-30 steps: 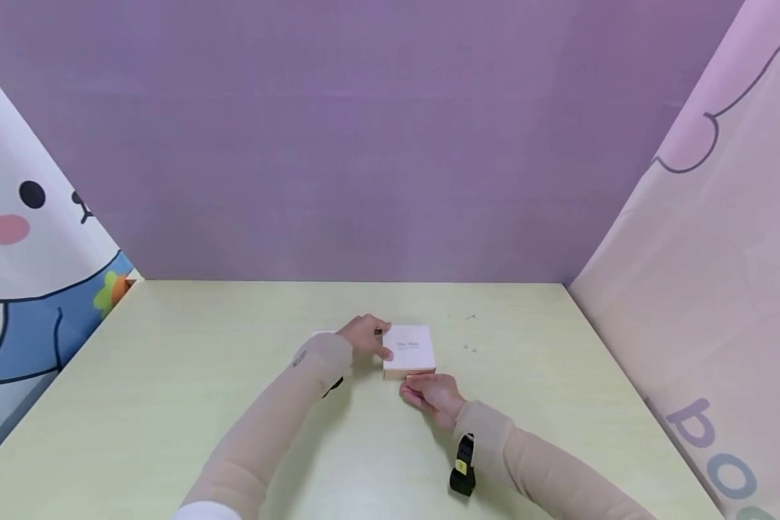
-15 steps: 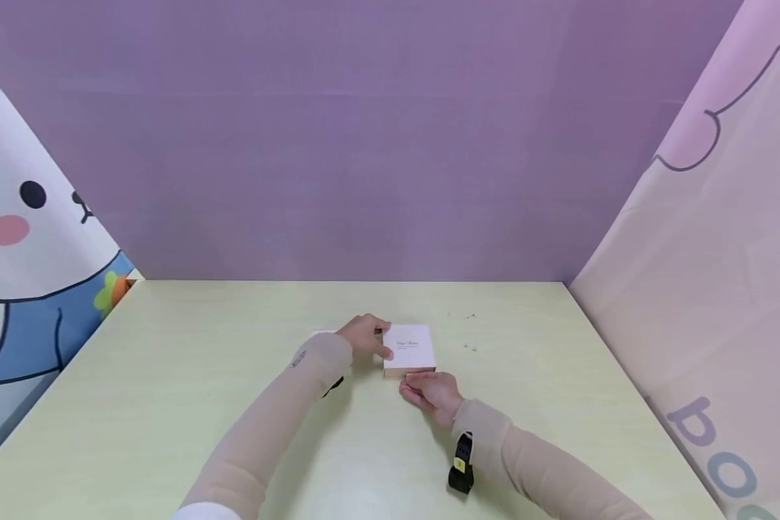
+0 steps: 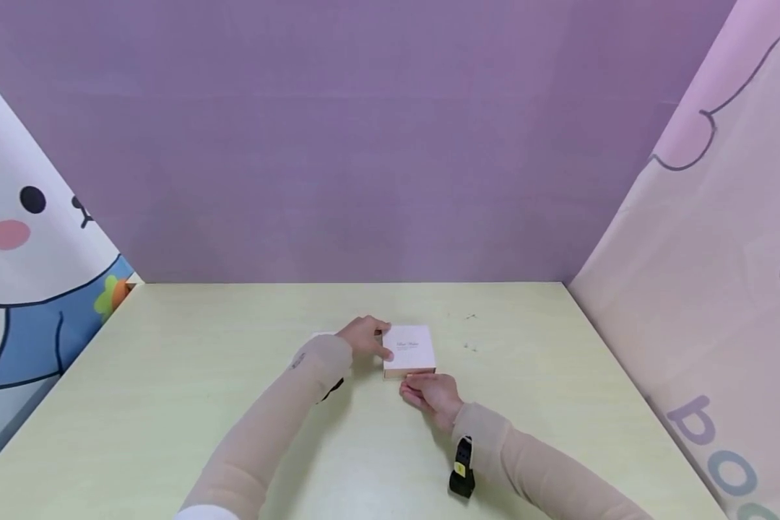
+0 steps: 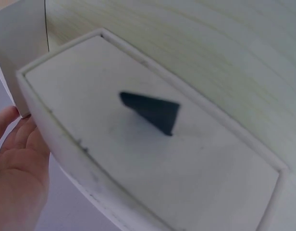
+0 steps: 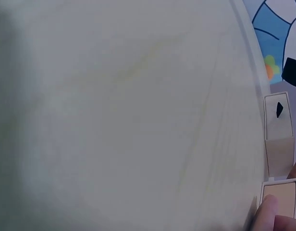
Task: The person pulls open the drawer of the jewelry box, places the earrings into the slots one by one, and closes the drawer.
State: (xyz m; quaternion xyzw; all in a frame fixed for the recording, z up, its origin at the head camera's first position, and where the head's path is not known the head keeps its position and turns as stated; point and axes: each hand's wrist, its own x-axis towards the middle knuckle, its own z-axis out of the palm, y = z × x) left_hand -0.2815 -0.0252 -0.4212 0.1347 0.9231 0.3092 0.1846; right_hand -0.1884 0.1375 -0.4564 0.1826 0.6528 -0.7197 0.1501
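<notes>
On the table lies a small white box [image 3: 409, 347] with dark print on its lid and a beige front face. My left hand [image 3: 365, 337] grips it at the left edge, thumb at the near part. My right hand [image 3: 435, 393] is at the front; in the right wrist view its thumb touches the beige face [image 5: 285, 193], rimmed in white. Close to the left wrist camera is a white box-like piece [image 4: 80, 72] with a raised rim and a black tab [image 4: 155, 109]. The left forearm mostly hides that piece in the head view.
The pale wood-look table [image 3: 533, 347] meets a purple backdrop [image 3: 357, 144] behind the hands. Printed panels stand at left [image 3: 45, 267] and right [image 3: 708, 238]. Small dark marks [image 3: 471, 348] show on the tabletop right of the box.
Both hands and the box stay in nearly the same place. Only the head view shifts slightly.
</notes>
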